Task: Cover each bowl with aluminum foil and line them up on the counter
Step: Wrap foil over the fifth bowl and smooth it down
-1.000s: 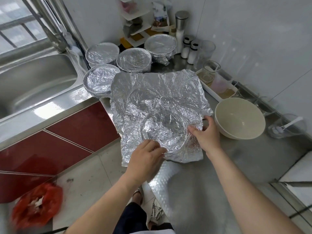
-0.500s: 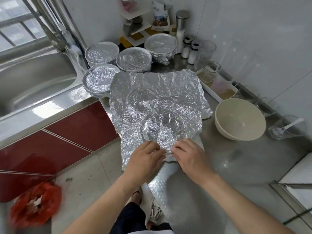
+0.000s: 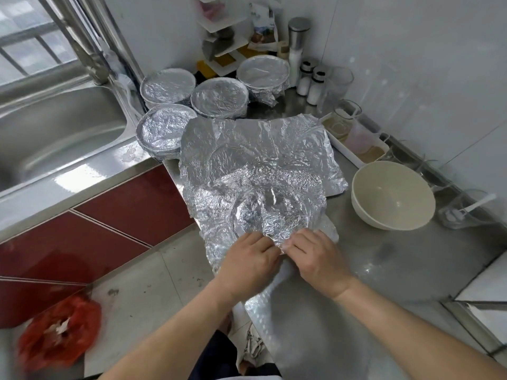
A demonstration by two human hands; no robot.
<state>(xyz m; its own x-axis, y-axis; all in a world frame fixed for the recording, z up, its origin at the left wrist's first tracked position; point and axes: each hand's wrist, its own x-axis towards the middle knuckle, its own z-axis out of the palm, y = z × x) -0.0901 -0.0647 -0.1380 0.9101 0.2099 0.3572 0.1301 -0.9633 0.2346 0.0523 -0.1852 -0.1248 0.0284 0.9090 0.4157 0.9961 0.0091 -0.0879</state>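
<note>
Left hand [image 3: 248, 260], right hand [image 3: 315, 256], fingers curled, seemingly pinching near edge of foil sheet [image 3: 260, 165], cream bowl [image 3: 392, 193] beside

foil [image 3: 260, 171]: what lies beneath hidden | red bag [image 3: 59, 334]: blurred | sink [image 3: 55, 138]: cropped left

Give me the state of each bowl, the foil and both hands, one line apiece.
Back bowls: four, all covered with foil, upright.
Beige bowl: uncovered, upright, nothing inside.
Foil: crumpled, spread on the counter, near edge lifted.
Left hand: fingers pinch the Foil's near edge.
Right hand: fingers pinch the same edge.
</note>
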